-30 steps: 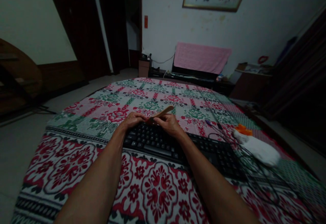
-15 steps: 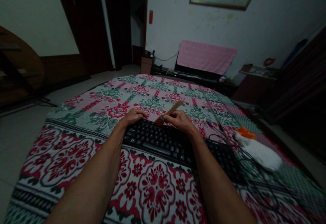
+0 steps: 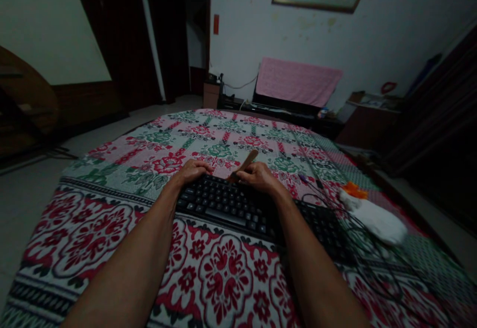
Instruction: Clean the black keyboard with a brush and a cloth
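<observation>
Right hand (image 3: 258, 177) is pinching brush (image 3: 247, 161) and now sitting farther from left hand (image 3: 194, 170) (touching keyboard (image 3: 219, 202), grip unclear), so brushing is apparently shifting right.

We list one broad surface under a floral cover (image 3: 227, 268) in red, green, pink and white, dark-banded. Upon it we record: one black keyboard (image 3: 223, 201), lying crosswise; black cables (image 3: 341, 210), loosely tangled by its right end; one rounded white item (image 3: 382, 222), an orange piece (image 3: 355, 190) at its far end.
</observation>
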`<state>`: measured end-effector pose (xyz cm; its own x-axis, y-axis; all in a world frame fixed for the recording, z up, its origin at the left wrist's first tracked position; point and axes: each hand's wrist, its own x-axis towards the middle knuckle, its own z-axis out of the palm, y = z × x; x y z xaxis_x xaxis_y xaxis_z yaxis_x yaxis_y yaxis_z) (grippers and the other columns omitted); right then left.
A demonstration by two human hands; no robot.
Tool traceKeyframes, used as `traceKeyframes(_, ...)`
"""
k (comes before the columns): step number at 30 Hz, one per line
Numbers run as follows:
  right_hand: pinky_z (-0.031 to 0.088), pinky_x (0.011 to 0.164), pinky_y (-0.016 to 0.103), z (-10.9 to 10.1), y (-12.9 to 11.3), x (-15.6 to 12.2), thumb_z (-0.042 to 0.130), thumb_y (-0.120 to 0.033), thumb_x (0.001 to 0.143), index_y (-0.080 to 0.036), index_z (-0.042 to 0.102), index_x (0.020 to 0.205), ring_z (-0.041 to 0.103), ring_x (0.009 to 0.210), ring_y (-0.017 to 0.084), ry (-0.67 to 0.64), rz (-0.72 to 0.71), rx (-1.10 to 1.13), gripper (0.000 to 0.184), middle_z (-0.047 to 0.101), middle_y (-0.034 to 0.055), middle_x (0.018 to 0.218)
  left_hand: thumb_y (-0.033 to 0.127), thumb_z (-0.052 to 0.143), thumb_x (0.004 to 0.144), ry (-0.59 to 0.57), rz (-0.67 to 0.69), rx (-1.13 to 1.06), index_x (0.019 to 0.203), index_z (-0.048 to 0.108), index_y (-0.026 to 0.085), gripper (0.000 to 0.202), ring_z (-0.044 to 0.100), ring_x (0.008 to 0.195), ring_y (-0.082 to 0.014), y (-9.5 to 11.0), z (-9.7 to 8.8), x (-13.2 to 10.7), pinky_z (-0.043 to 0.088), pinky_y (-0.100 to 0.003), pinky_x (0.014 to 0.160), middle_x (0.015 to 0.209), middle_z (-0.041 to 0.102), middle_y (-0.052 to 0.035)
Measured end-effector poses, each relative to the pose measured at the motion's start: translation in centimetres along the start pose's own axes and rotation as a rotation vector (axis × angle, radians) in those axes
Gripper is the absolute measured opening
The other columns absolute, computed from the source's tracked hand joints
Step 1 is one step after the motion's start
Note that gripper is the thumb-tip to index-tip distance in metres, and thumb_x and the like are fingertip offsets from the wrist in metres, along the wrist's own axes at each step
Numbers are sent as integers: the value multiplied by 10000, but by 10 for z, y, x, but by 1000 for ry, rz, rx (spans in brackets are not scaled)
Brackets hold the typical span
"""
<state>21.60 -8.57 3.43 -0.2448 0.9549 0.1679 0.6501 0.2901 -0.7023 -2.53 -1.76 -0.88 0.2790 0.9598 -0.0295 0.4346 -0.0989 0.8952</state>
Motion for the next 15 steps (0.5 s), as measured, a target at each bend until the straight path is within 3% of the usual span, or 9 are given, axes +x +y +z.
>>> traceKeyframes(4,471,568,218,-14,-6,-5,574,-303,763,-146,733,840,637,651,157,50,-4,84,237,715,32,742,203,546,585,-35,18,50,793,714,163,270,601,685,-150,10,3,0,443,-232,639,705,692,-3)
traceKeyframes(8,491,663,234,4,-10,-1,562,-299,778,-164,723,904,649,769,171,46,-94,211,245,720,41,846,297,596,620,-140,154,91,808,716,155,265,582,661,-143,24,12,-1,418,-222,604,693,679,3)
traceKeyframes(11,470,607,210,15,-5,1,557,-285,776,-171,725,909,644,741,163,-3,-91,176,243,719,29,829,335,587,645,-242,205,113,780,719,149,265,571,640,-135,26,19,-2,403,-213,590,675,673,2)
traceKeyframes(15,406,502,181,5,4,-4,539,-275,776,-163,731,880,612,642,136,-36,-59,59,245,707,9,745,335,546,670,-215,194,206,785,720,153,277,570,632,-137,21,22,-2,398,-213,575,688,681,-5)
